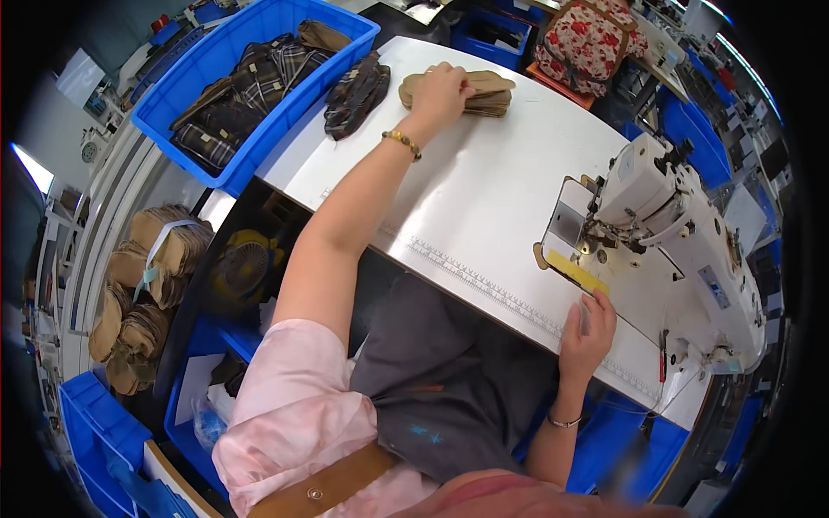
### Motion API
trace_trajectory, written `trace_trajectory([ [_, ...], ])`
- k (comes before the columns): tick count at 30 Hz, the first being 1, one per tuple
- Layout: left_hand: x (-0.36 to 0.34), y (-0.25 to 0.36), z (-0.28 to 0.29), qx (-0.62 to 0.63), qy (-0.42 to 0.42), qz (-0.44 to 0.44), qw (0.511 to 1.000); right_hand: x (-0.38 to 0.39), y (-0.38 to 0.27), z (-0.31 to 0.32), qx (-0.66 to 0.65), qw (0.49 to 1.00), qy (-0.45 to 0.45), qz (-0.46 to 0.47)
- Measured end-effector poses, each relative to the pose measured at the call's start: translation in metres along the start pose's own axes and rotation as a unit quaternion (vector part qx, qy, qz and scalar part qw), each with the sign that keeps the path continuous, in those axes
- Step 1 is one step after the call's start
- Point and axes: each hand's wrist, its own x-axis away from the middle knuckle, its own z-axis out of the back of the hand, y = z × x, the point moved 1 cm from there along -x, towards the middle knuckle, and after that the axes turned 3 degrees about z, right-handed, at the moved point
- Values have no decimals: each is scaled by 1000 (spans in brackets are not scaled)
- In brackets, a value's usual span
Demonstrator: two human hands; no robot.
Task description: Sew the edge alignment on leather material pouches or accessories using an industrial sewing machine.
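Observation:
My left hand (439, 97) reaches to the far side of the white sewing table (484, 224), its fingers curled and closed on the top of a stack of tan fabric pieces (490, 97). To the left of that stack lies a bundle of dark plaid fabric pieces (356, 97). My right hand (589, 335) rests near the front edge, thumb and fingers apart with nothing visible between them. Its fingertips are at the near end of a yellow strip (577, 271) beside the sewing machine (661, 207). A small brown edge (541, 255) shows at the strip's far end.
A blue bin (367, 34) of plaid pieces stands at the left. Tied tan bundles (142, 293) sit lower left, near a yellow fan (246, 263). A printed ruler (475, 281) runs along the table's front. Red-handled snips (663, 356) lie right. Another person (587, 43) sits beyond.

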Motion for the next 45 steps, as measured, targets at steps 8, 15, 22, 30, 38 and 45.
trace_trajectory([
  [8,166,77,28,130,-234,-247,931,-8,-35,-4,-70,993,-50,79],
  [15,105,25,42,51,-111,-168,978,-12,-51,-29,18,958,-228,172],
  [22,39,-125,69,-308,94,80,943,-10,-49,-34,-26,971,-186,149],
  [30,116,-130,127,-251,-70,108,959,-10,-48,-34,-10,973,-181,145],
  [38,74,-152,129,-151,-42,217,964,-8,-49,-34,-10,974,-175,145],
  [45,53,-164,99,-184,-9,225,957,-9,-50,-34,-5,978,-159,138],
])
